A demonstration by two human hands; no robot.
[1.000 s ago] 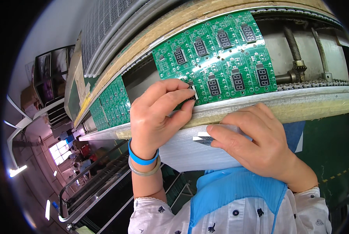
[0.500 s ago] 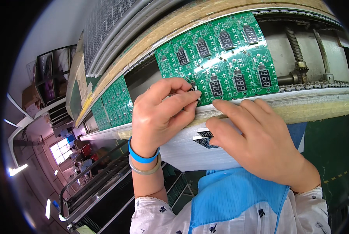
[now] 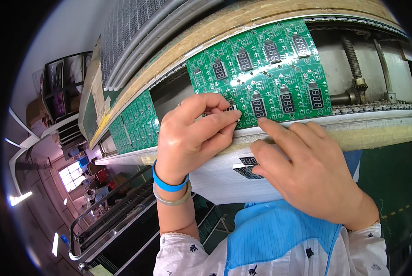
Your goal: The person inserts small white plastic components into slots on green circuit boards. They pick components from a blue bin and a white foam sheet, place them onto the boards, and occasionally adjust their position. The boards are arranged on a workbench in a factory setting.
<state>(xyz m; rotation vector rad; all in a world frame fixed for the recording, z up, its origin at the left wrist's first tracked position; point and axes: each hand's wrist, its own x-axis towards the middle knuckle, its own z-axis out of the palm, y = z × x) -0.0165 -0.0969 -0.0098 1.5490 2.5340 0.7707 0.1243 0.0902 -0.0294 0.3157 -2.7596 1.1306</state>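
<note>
My left hand [image 3: 194, 133] is closed in a pinch on a small black-and-white digit display [image 3: 232, 109], held at the lower left of a green circuit board panel [image 3: 302, 70]. The fingers partly cover this display, so I cannot tell whether it is seated. My right hand [image 3: 307, 168] has its fingers apart, and its index fingertip touches the panel's near edge, just below a fitted display [image 3: 258, 108]. Several other displays stand in two rows on the panel. Beside the right thumb, loose displays [image 3: 247, 172] lie on a white foam sheet [image 3: 215, 186], partly hidden by the hand.
The panel lies between the rails of a chain conveyor, with a near rail [image 3: 376, 124] along its front. A second green panel [image 3: 134, 122] sits further left. Grey tubes [image 3: 144, 43] lie beyond the far wooden edge. A threaded rod [image 3: 351, 57] crosses at right.
The whole view has shifted slightly. My right index fingertip has come a little closer to the fitted display. The left hand keeps its pinch at the same spot.
</note>
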